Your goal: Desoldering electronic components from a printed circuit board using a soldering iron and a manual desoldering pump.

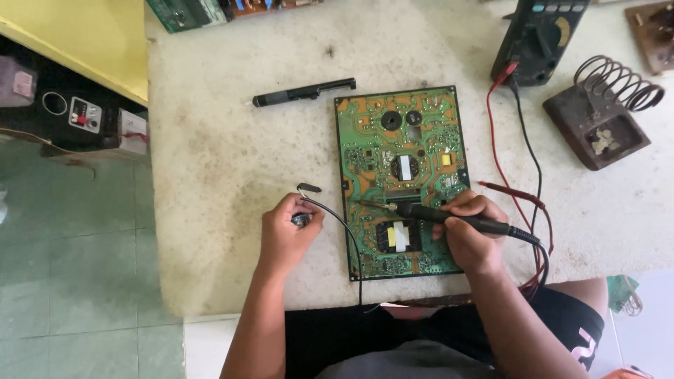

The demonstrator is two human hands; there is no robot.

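Head view: right hand (pixel 472 231) around soldering iron (pixel 449 217).

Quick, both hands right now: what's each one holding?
Left hand: closed on a small dark part beside the circuit board.
Right hand: closed around the soldering iron, tip on the board.
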